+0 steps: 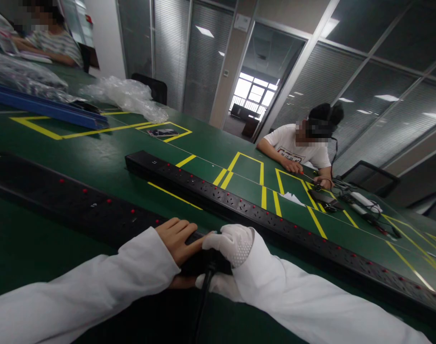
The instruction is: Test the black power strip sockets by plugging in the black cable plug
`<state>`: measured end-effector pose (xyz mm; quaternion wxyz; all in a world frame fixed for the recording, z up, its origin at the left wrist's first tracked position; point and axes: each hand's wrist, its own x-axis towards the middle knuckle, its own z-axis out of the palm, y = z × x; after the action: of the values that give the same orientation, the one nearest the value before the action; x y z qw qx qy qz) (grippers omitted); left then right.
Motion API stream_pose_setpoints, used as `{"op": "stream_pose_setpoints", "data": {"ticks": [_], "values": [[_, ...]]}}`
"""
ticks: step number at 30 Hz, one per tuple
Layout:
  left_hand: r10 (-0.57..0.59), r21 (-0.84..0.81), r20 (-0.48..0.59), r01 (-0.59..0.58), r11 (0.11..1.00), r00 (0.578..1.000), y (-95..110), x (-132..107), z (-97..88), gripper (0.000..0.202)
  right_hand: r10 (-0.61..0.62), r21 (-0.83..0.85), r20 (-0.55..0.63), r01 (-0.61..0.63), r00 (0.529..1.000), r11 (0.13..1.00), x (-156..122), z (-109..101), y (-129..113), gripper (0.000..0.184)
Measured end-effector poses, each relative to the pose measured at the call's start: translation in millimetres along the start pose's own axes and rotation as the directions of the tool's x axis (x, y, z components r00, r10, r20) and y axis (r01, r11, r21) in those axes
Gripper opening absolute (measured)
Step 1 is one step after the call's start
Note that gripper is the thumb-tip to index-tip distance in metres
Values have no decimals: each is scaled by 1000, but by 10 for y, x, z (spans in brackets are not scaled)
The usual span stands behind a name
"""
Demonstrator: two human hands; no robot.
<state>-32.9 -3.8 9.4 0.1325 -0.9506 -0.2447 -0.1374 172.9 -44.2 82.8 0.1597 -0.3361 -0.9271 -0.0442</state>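
Note:
A long black power strip (78,205) with red switches lies across the green table (31,248) in front of me. My bare left hand (176,237) is curled over its near end, fingers wrapped on top and thumb underneath. My right hand (229,243), in a white dotted glove, grips the same end from the right, fingers bent over it. A black cable (202,301) leaves that end and runs down towards me between my white sleeves.
A second long black power strip (260,215) lies further back, parallel. Yellow floor-style markings cross the table. Plastic bags (128,95) and a blue rail (42,107) sit at far left. One person works at the right (303,150), another at top left (56,40).

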Motion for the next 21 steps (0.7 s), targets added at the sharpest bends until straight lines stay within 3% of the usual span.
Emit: {"op": "stream_pose_setpoints", "data": {"ticks": [3,7,11,21], "values": [[8,-3,-27,-8,1000,1000,-3,-6,9,54,74,44,-12,-73,997,996,-18,3,11,43],[-3,5,-3,3,1000,1000,-2,-11,8,70,-68,-109,-10,67,998,992,-28,-39,-55,44],[-7,0,41,7,1000,999,2,-7,-12,88,-128,-130,-49,120,991,984,-28,-72,-93,46],[-31,7,53,31,999,998,19,5,-14,82,-135,-142,-57,126,989,982,-39,-50,-90,46]]}}
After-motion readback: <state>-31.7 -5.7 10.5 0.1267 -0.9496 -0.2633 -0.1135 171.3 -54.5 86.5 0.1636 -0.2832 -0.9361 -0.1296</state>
